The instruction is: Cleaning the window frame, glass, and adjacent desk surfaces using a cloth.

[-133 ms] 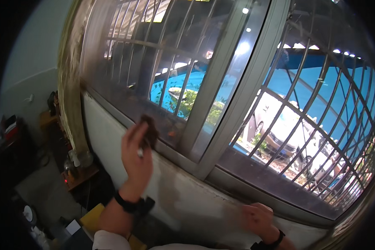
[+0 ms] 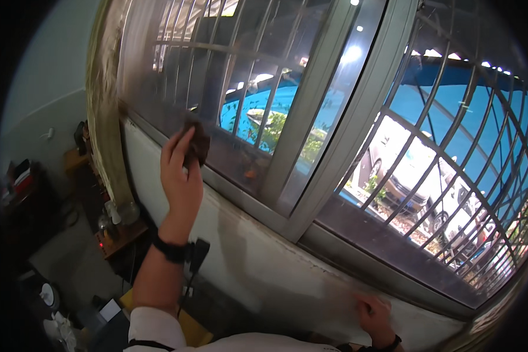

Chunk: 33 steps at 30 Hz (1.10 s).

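Note:
My left hand (image 2: 179, 176) has its fingers closed around a dark brown cloth (image 2: 199, 145). It presses the cloth to the lower part of the left window pane (image 2: 229, 167), just above the metal window frame (image 2: 240, 196). A dark band with a black piece hanging from it circles the left wrist. Low on the right, my right hand (image 2: 374, 315) is near the pale wall under the sill. Its fingers are curled in, somewhat blurred, and nothing shows in them.
Metal bars (image 2: 446, 111) stand outside the sliding window, with parked cars (image 2: 408, 170) and a blue sheet beyond. A worn column (image 2: 108, 135) edges the window on the left. Below it, a small wooden table (image 2: 123, 237) carries glass vessels. A yellow surface (image 2: 193, 328) lies beneath my left arm.
My left hand has slid up and to the left along the pane with the brown cloth. My right hand has shifted slightly down and to the right. The view has tilted a little.

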Motion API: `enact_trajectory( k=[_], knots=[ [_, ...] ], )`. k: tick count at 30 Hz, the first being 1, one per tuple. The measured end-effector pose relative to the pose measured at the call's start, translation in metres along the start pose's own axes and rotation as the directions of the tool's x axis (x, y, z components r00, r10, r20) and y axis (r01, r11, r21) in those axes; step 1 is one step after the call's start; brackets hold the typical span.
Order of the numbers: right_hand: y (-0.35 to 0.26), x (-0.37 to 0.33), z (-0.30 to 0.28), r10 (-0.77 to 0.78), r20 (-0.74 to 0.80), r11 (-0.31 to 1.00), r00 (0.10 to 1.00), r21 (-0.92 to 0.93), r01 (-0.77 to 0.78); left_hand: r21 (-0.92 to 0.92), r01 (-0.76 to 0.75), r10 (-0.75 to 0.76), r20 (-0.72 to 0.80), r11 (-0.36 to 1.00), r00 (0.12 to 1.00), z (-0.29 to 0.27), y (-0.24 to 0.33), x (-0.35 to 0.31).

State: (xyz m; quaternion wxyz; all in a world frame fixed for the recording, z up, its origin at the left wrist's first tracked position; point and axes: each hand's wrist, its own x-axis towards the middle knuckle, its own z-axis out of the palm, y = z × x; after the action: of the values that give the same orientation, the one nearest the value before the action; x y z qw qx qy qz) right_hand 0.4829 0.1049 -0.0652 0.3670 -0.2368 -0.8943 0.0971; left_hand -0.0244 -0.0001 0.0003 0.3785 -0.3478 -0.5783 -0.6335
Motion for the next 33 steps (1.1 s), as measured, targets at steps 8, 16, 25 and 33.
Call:
enact_trajectory(
  k=[8, 16, 25, 33],
  knots=[
    [0.067, -0.057, -0.009, -0.012, -0.315, 0.967, 0.949, -0.244, -0.069, -0.110, 0.002, 0.022, 0.213, 0.994, 0.977, 0.049, 0.008, 0.002],
    [0.079, -0.041, -0.014, 0.371, -0.575, 0.928, 0.729, 0.247, -0.278, -0.156, 0.014, 0.014, 0.180, 0.988, 0.984, 0.079, 0.034, -0.030],
    [0.085, -0.027, 0.010, 0.255, -0.641, 0.967, 0.724, 0.165, -0.194, -0.218, -0.458, 0.490, 0.121, 0.862, 0.863, 0.088, 0.112, 0.014],
    [0.090, -0.036, 0.017, 0.221, -0.671, 0.974, 0.708, 0.123, -0.189, -0.274, -0.403, 0.464, 0.221, 0.874, 0.858, 0.084, 0.118, -0.025]
  ],
)
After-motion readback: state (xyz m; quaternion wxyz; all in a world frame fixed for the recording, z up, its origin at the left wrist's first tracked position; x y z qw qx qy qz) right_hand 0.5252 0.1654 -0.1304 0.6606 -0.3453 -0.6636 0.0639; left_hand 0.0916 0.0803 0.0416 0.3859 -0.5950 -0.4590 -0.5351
